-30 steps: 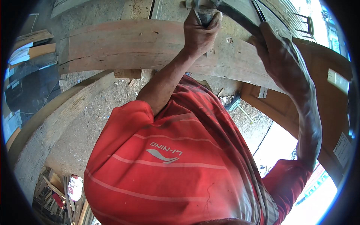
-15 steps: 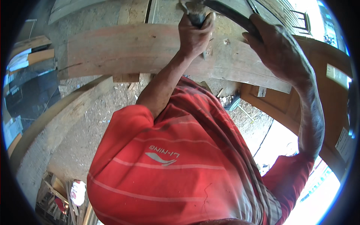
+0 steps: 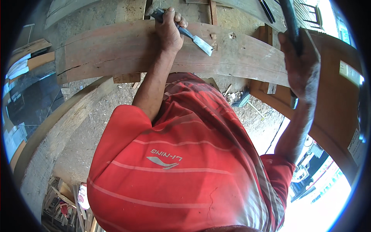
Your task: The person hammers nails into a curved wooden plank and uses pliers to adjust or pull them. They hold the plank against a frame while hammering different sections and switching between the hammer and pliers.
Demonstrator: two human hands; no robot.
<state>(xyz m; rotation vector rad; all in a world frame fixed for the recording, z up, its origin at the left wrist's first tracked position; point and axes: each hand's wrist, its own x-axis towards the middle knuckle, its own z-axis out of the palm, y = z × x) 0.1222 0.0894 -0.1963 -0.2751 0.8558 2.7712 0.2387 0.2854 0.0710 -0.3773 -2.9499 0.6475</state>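
My left hand is closed round the dark handle of a chisel. The chisel slants across a long wooden board, its flat metal blade pointing down and right. By the blade tip, a small notch shows in the wood, and a wood chip lies just above it. Up at the right, my right hand grips the dark handle of what looks like a hammer; the tool's head is beyond the upper edge of the view.
A brown panelled wooden piece stands at the right. Another thick beam curves along the left. Below lies a floor littered with shavings, with scrap wood at the lower left. A dark slim tool rests beyond the board.
My left hand has moved left and the chisel has swung, so its blade now lies in sight over the board. The hammer has lifted away from the chisel to the right.
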